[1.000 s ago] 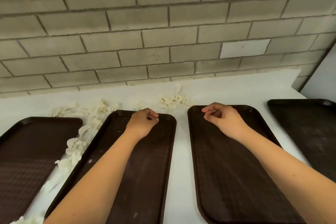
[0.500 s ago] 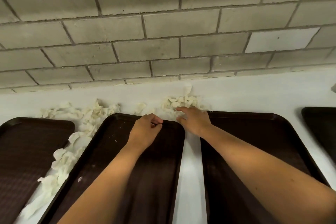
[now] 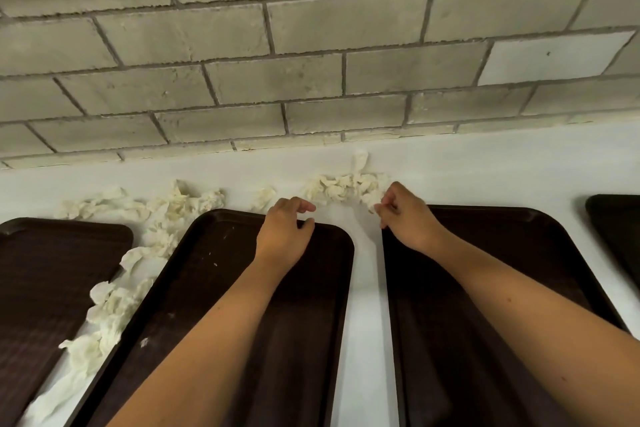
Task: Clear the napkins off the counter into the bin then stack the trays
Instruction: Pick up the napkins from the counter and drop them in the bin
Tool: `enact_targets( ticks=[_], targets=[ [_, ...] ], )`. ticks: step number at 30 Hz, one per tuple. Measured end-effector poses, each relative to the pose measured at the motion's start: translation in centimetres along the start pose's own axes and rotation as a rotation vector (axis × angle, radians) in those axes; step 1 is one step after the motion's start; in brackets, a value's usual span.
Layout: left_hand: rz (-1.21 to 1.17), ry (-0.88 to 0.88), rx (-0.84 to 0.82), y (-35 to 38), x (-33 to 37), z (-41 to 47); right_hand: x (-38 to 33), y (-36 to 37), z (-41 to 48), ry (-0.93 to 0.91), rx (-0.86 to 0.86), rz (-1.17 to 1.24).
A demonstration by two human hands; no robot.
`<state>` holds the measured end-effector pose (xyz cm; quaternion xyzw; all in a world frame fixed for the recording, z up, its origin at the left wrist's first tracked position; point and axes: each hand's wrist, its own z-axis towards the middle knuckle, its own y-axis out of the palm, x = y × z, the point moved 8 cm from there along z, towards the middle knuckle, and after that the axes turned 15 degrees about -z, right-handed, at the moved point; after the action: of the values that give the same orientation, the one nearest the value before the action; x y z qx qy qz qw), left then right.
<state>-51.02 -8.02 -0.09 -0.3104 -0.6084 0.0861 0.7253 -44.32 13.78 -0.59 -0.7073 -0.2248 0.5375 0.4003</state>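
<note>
Crumpled white napkins lie on the white counter (image 3: 485, 166). One small pile (image 3: 341, 188) sits just beyond the two middle trays. My right hand (image 3: 407, 218) pinches a napkin piece (image 3: 370, 199) at that pile's right end with thumb and fingertips. My left hand (image 3: 284, 234) is over the far rim of the middle-left brown tray (image 3: 214, 288), its fingers loosely curled, thumb and forefinger apart, nothing in them. Under my right forearm lies the middle-right tray (image 3: 491, 270).
A long trail of napkins (image 3: 114, 302) runs between the far-left tray (image 3: 52, 270) and the middle-left one, spreading along the back (image 3: 173, 206). A corner of another tray (image 3: 618, 222) shows at the right edge. A grey brick wall (image 3: 311, 80) closes the counter behind. No bin is in view.
My right hand moved from the middle of the napkin pile to its right end and pinched a piece. My left hand slid forward to the tray's far rim and loosened. The view came closer.
</note>
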Motion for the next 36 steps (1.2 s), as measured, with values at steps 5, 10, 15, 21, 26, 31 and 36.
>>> enact_targets(
  ticks=[5,10,15,21,26,31,36],
  targets=[
    [0.258,-0.050,0.084,0.2,-0.4,2.0,1.3,-1.8,-0.4,0.021,0.039,0.159],
    [0.390,-0.055,0.027,1.5,-0.8,3.9,1.1,-1.3,-0.7,0.003,-0.019,0.181],
    [0.375,-0.106,-0.067,2.9,-1.6,5.8,0.6,-0.9,-0.6,0.019,-0.010,0.186],
    [0.574,-0.062,-0.053,2.7,-1.7,6.8,0.7,-1.0,-0.4,0.016,0.023,0.175],
    [0.539,-0.010,-0.015,2.3,-0.6,6.0,0.4,-1.5,-1.2,0.014,0.043,0.201],
    [0.100,0.015,0.019,1.1,1.1,4.0,-0.5,-1.9,-2.0,0.011,0.058,0.232],
    [-0.210,-0.077,-0.014,0.2,2.2,2.1,-1.5,-2.3,-3.1,-0.039,0.064,0.180]
  ],
)
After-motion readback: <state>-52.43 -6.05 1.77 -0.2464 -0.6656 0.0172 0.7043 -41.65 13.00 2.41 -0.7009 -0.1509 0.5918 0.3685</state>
